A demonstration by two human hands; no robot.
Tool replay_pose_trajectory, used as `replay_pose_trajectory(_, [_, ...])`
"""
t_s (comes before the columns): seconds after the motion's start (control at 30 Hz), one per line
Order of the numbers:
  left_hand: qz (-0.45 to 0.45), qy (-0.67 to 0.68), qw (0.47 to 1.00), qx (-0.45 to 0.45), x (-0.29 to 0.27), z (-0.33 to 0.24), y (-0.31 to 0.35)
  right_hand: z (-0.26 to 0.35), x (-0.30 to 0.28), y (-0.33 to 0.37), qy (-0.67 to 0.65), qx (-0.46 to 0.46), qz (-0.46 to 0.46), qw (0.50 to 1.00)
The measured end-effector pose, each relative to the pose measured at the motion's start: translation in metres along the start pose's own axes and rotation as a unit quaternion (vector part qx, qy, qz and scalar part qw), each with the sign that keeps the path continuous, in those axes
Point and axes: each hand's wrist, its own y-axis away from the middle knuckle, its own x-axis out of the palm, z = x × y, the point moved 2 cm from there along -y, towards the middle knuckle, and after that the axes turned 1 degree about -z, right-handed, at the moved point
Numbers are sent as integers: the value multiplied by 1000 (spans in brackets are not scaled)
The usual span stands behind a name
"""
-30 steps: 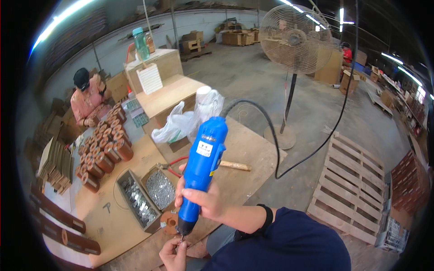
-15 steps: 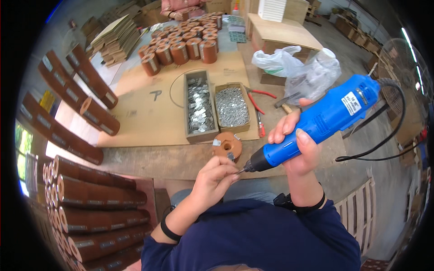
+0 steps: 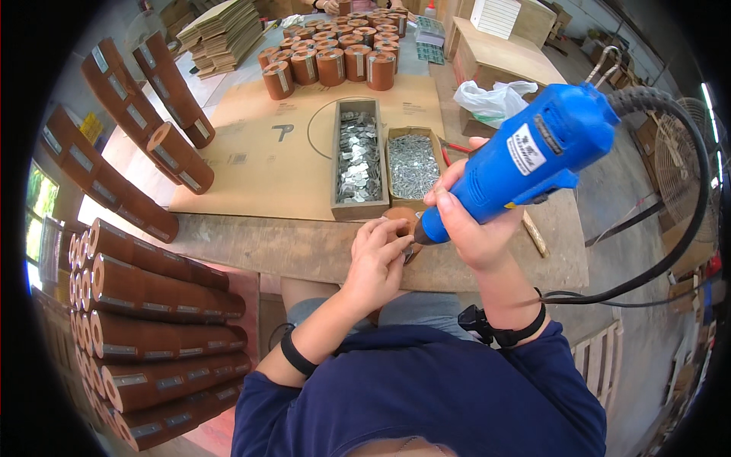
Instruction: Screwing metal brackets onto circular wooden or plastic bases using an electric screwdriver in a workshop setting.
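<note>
My right hand [image 3: 478,221] is wrapped around a blue electric screwdriver [image 3: 525,152], its black nose tilted down toward the left. Under that nose a short brown cylinder with a centre hole [image 3: 404,215] sits near the table's front edge, mostly covered by my hands. My left hand [image 3: 378,255] is closed against the cylinder, fingertips right beside the screwdriver's tip. Whatever small piece its fingers pinch is hidden. Just beyond stand a long box of flat metal plates [image 3: 359,156] and a carton of screws [image 3: 413,167].
Brown cylinders [image 3: 331,66] crowd the far table. Long joined brown rolls lean at the left, and more rolls [image 3: 164,297] are stacked lower left. Red-handled pliers [image 3: 455,148] and a wooden handle [image 3: 535,234] lie at the right. The screwdriver's black cable [image 3: 697,206] loops rightward. A person's hand [image 3: 330,6] shows at the back.
Both hands moved forward and the screwdriver's tip came down onto the brown cylinder, the screwdriver now tilted more steeply. The left fingers went from pinching at the bit to the cylinder.
</note>
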Motion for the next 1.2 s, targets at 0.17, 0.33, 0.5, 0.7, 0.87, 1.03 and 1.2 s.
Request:
replay_pose_trajectory(0.17, [6, -7, 1000, -18, 9, 8, 6, -8, 5, 0, 23, 24, 0, 999])
replay_pose_trajectory(0.33, [7, -20, 999, -25, 9, 9, 7, -11, 7, 1, 25, 18, 7, 1000])
replay_pose_trajectory(0.5, [11, -27, 999, -34, 8, 8, 8, -12, 9, 3, 20, 25, 0, 999])
replay_pose_trajectory(0.7, [10, -22, 999, -28, 9, 11, 9, -13, 10, 3, 43, 15, 28, 999])
replay_pose_trajectory(0.87, [14, -35, 999, -19, 6, 9, 5, -15, 13, 3, 45, 19, 21, 999])
replay_pose_trajectory(1.03, [2, -41, 999, -26, 10, 12, 0, -20, 14, 2, 51, 24, 26, 998])
replay_pose_trajectory(1.2, [-5, -28, 1000, -3, 19, 26, 1, -26, 15, 1, 50, 20, 25, 998])
